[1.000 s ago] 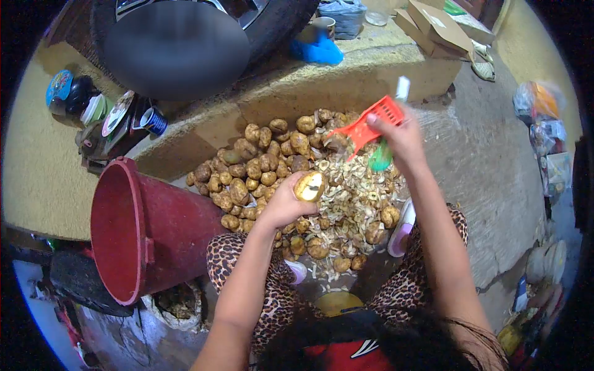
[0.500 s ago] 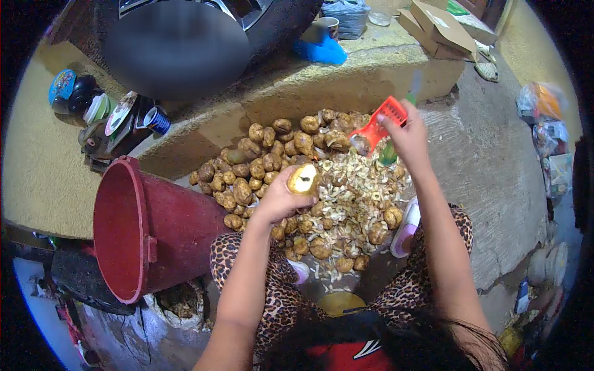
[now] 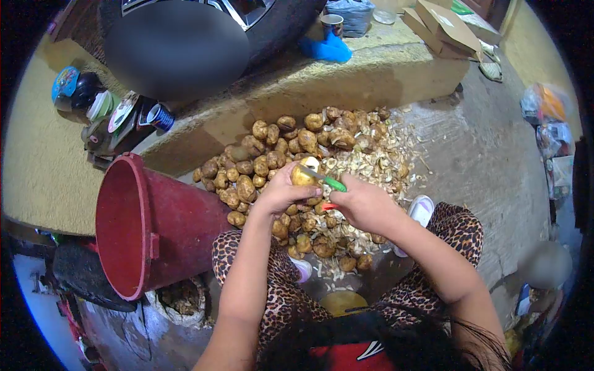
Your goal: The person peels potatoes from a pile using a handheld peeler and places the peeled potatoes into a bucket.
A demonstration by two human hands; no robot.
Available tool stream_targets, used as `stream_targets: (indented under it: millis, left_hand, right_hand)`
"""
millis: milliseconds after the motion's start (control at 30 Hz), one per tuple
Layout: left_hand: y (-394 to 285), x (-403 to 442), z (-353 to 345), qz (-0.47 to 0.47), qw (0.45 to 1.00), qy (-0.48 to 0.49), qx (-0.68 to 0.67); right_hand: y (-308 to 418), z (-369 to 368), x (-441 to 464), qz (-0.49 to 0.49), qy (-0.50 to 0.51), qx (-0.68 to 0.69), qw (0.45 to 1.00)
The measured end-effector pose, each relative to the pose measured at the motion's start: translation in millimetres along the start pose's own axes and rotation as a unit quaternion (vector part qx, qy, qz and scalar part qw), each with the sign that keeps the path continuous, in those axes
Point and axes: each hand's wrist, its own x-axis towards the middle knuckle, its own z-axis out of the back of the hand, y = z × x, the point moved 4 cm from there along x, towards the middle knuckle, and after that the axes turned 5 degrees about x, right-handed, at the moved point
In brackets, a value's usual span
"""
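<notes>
My left hand (image 3: 279, 195) is wrapped round a partly peeled potato (image 3: 301, 177), whose pale cut top faces up. In my right hand (image 3: 366, 203) is a small green-handled knife (image 3: 335, 183), its blade lying against the top of the potato. A red peeler (image 3: 330, 206) also sticks out of that hand, mostly hidden by the fingers. Below both hands lies a heap of unpeeled brown potatoes (image 3: 245, 188), and pale peelings (image 3: 352, 166) spread over its right side.
A large red bucket (image 3: 179, 226) leans on its side at the left. Behind the heap runs a concrete ledge (image 3: 383, 80) with a cup (image 3: 332, 25), a blue bag (image 3: 331, 49) and cardboard boxes (image 3: 442, 28). Plates and a blue cup (image 3: 160, 117) are at left.
My right hand has come down and left from above the peelings to the potato, bringing the knife blade onto it. The peeler has turned within that hand. My left hand stays nearly still.
</notes>
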Motion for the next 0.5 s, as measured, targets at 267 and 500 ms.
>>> stream_targets:
  millis: [267,500]
  left_hand:
    - [7.4,4.2,0.9,0.009,1.000,0.012,0.004]
    - [-8.2,-1.1,-14.6,-0.037,0.993,-0.054,0.101]
  right_hand:
    - [8.4,-2.1,-6.7,0.025,-0.007,-0.032,0.999]
    - [-5.8,-16.7,-4.9,-0.020,-0.005,-0.032,0.999]
